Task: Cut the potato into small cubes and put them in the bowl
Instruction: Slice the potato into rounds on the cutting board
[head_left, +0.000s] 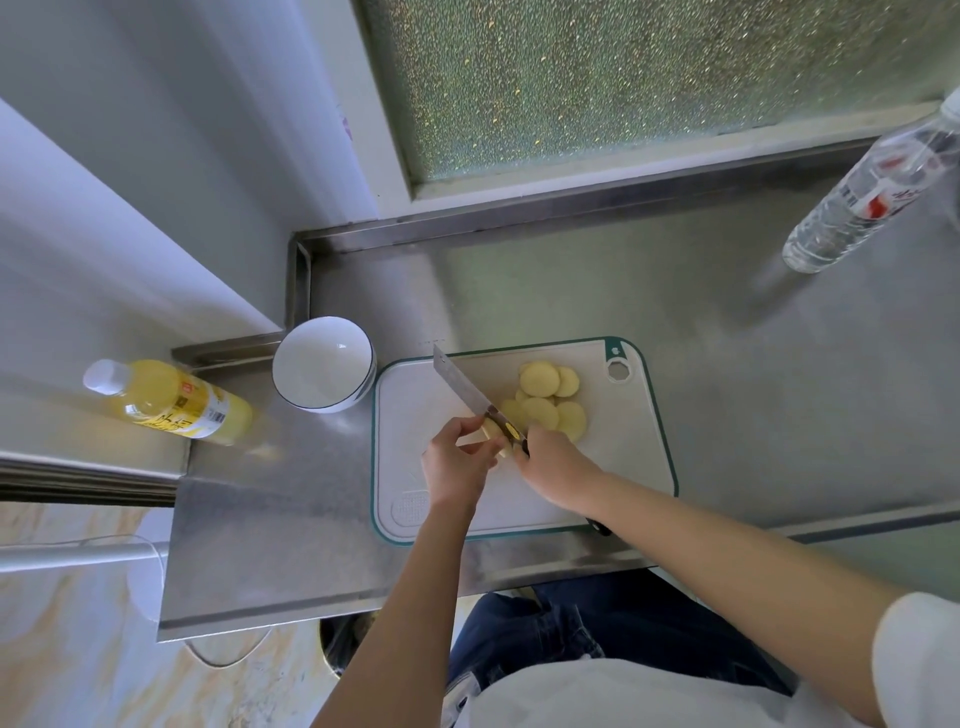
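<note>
One bowl (323, 364) and one yellow bottle (171, 402) stand left of the cutting board (415, 415), one clear bottle (862, 197) far right. The left hand (454, 465) pinches the potato (491, 431); the right hand (556, 467) grips the knife (462, 384).

We see open counter (753, 389) right of the cutting board (415, 415). Left is tight: bowl (323, 364) just beside the board's corner, yellow bottle (171, 400) past it, wall (156, 208) behind. Knife (460, 387) slants between bowl and potato slices (545, 400). Water bottle (862, 197) stands far right.

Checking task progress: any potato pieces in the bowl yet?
No, the bowl shows only its bare white inside, while the potato slices lie on the cutting board.
</note>
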